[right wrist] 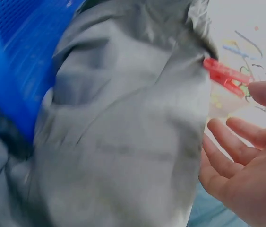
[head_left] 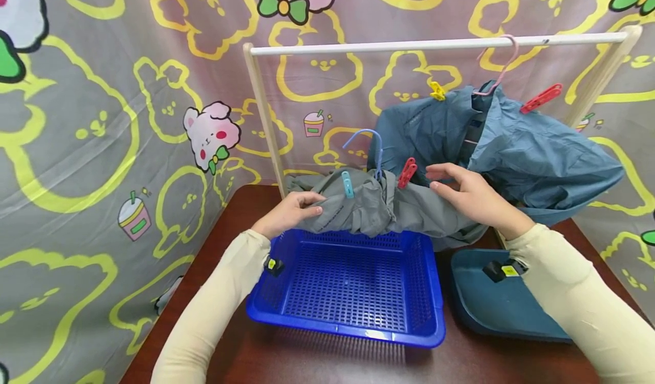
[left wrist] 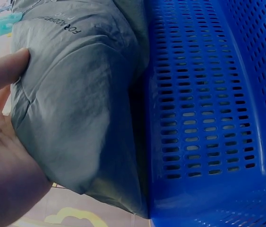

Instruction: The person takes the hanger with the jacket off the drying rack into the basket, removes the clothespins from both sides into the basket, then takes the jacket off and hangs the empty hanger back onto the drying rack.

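Cartoon-printed fabric (head_left: 169, 94) surrounds our dark tabletop (head_left: 307, 361), where we see a wooden-legged rack (head_left: 368, 48) with a blue garment (head_left: 425, 133) hanging at its right. Our grey garment (head_left: 378, 207), on a blue hanger (head_left: 380, 153), bunches between our two hands at the far edge of the blue basket (head_left: 353, 281). Our left hand (head_left: 289, 210) grips its left end, thumb in front and fingers behind. Our right hand (head_left: 471, 193) holds nothing, fingers loosely extended just beside the cloth's right side, thumb near the red clip (head_left: 407, 172); a teal clip (head_left: 348, 185) sits nearer our left fingertips.
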A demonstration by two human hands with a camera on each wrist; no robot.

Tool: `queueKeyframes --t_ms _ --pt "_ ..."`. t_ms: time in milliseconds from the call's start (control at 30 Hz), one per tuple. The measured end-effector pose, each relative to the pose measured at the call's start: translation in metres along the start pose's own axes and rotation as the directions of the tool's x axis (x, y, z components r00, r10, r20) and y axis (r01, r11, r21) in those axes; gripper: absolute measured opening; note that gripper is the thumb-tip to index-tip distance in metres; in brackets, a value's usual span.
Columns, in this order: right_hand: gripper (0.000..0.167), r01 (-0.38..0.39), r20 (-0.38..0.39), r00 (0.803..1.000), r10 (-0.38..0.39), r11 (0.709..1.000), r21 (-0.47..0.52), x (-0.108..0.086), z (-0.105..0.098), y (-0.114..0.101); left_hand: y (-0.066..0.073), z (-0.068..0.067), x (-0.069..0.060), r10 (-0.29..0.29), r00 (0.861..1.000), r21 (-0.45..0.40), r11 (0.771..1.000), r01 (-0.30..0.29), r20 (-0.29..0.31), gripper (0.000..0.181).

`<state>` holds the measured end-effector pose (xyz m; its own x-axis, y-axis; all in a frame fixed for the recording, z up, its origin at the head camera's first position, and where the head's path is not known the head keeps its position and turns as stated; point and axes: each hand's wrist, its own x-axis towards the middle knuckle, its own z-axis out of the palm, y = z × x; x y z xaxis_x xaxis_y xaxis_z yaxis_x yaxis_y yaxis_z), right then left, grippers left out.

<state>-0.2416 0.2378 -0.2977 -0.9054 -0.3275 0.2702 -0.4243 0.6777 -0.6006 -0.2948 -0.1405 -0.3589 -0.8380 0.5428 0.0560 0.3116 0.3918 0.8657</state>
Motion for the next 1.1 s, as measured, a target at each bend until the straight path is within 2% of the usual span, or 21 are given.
queueKeyframes --t_ms 200,500,633,833,967,1100 --pt "0.047 0.001 0.006 1.000 -0.001 0.998 0.067 0.010 0.006 -0.011 0.000 0.001 0.001 0.000 1.000 0.004 1.000 0.000 -0.008 0.035" --pt "0.046 0.021 -0.015 1.000 -0.019 0.988 0.155 0.021 0.014 -0.012 0.000 0.001 0.001 0.011 1.000 0.007 1.000 -0.011 -0.002 0.035" --pt "0.046 -0.009 -0.003 1.000 0.010 0.969 0.248 0.025 0.015 -0.012 -0.001 0.002 0.000 0.015 1.000 0.002 1.000 -0.015 -0.005 0.035" --pt "0.045 -0.072 0.020 0.997 0.070 0.907 0.415 0.029 0.016 -0.011 -0.006 0.004 0.001 0.029 1.000 -0.019 0.999 -0.029 -0.005 0.034" --pt "0.044 -0.043 0.009 0.999 0.044 0.895 0.444 0.031 0.015 -0.013 -0.007 0.003 0.002 0.042 0.999 -0.019 0.999 -0.042 -0.015 0.033" --pt "0.045 -0.056 0.014 0.998 0.055 0.905 0.422 0.032 0.014 -0.018 -0.007 0.002 0.003 0.049 0.999 -0.020 0.999 -0.049 -0.021 0.033"
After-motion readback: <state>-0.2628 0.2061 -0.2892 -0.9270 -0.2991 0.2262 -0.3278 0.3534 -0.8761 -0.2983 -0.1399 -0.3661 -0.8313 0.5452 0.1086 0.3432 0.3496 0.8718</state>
